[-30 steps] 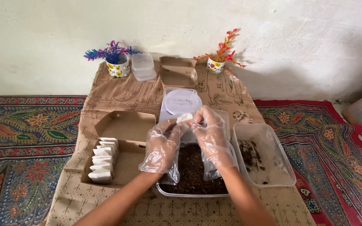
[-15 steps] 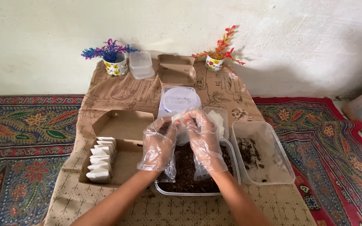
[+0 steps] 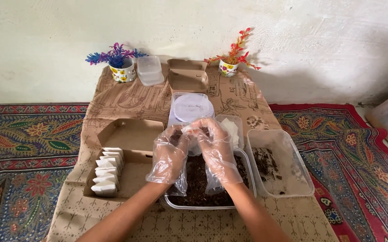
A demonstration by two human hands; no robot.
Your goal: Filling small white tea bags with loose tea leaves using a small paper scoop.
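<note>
Both my hands wear loose clear plastic gloves. My left hand [image 3: 169, 154] and my right hand [image 3: 215, 148] meet at the fingertips over a clear tub of dark loose material [image 3: 247, 168], together pinching a small white pouch [image 3: 188, 130]. The pouch is mostly hidden by my fingers. Beyond my hands stands a clear container with a round white lid [image 3: 190, 107]. To the left, an open brown cardboard box [image 3: 131, 134] holds a row of several filled white pouches [image 3: 106, 172].
A second clear tub [image 3: 288, 179] with a little dark residue sits at the right. A small tub of white pouches [image 3: 232, 127] lies behind my right hand. Two flower pots [image 3: 121, 71] [image 3: 227, 67], stacked clear tubs [image 3: 149, 71] and a shut cardboard box [image 3: 187, 76] line the far edge.
My hands have stayed together over the dark tub, working the small white pouch; my view has shifted slightly. Nothing else has moved.
</note>
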